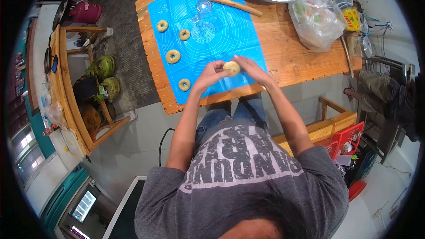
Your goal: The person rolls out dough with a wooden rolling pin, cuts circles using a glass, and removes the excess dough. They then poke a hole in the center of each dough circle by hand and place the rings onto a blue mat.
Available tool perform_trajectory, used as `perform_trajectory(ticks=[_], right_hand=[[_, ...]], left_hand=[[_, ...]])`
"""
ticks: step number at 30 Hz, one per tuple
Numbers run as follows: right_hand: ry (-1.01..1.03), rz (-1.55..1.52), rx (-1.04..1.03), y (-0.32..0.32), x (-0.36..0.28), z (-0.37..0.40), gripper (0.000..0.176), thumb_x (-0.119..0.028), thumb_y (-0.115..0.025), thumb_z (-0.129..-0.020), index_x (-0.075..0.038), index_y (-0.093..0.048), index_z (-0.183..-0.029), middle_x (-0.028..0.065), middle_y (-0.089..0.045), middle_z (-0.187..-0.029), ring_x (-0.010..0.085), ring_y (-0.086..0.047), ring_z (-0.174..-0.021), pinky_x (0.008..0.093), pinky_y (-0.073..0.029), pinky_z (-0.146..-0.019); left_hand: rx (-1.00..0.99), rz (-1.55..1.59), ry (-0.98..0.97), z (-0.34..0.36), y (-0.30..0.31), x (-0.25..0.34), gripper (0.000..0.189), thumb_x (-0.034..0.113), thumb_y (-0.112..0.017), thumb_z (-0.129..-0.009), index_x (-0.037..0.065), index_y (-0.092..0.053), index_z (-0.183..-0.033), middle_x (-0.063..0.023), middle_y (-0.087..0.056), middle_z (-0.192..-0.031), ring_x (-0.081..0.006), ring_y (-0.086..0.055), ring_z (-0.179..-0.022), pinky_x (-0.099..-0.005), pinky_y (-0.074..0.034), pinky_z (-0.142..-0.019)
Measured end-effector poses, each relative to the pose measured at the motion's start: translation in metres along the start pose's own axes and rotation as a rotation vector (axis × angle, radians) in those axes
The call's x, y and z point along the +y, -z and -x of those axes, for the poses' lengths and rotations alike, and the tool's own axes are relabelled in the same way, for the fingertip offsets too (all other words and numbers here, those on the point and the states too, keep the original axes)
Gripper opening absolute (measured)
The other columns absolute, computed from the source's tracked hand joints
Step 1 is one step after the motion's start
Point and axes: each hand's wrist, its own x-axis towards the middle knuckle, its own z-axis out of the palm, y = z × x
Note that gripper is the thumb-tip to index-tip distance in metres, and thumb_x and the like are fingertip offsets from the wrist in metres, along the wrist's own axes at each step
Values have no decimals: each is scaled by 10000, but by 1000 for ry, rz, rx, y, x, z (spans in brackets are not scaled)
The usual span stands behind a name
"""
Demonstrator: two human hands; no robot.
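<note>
Dough ball, smooth and round, in grip of left hand and right hand.

The lump of dough is a small, pale yellowish-beige round, roughly ball-shaped and slightly flattened, with a smooth-looking skin. It is held just above the tabletop, pinched between both hands: the left hand cups its left side and the right hand closes on its right side, fingertips touching it. It hangs over the blue mat, near that mat's near right corner and the tabletop's near edge. It seems solid, though fingers hide part of it.
</note>
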Motion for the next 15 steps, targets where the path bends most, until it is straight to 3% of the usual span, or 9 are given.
perform_trajectory(ticks=[2, 8, 10, 13, 15], right_hand=[[43, 0, 22, 4, 13, -5, 558, -427, -557, -922, 49, -520, -1209, 159, -593, -1124, 197, -573, -998, 310, -449, -876], [296, 400, 54, -5, -13, 9, 416, -370, -537, -946, 18, -630, -1066, 100, -601, -1080, 172, -578, -919, 315, -480, -757], [316, 317, 71, -6, -12, 10, 384, -349, -536, -952, 12, -650, -1013, 81, -594, -1068, 163, -567, -932, 298, -466, -776], [340, 130, 23, -9, -6, 6, 358, -326, -534, -957, 7, -657, -1000, 67, -584, -1062, 153, -549, -965, 285, -443, -821], [328, 15, -16, -11, -7, 4, 343, -313, -534, -960, 4, -657, -1007, 63, -581, -1066, 150, -538, -992, 283, -427, -854]], left_hand=[[22, -81, -13, 1, -3, 1, 283, 166, -699, -822, -11, -657, -1039, -55, -654, -949, -120, -597, -872, -276, -467, -776], [149, -300, -109, 3, -4, -1, 263, 197, -697, -829, -6, -672, -995, -28, -628, -911, -116, -565, -840, -278, -451, -784], [165, -253, -147, 4, -5, 2, 278, 199, -699, -828, 0, -665, -1019, -28, -620, -918, -125, -559, -859, -290, -449, -817], [-13, 18, -103, 5, 0, -4, 329, 273, -620, -899, 20, -626, -1109, -53, -608, -1049, -156, -561, -985, -343, -438, -915], [-69, 396, -31, 6, -3, -6, 383, 341, -531, -945, 34, -583, -1170, -64, -583, -1132, -171, -529, -1081, -391, -416, -969]])
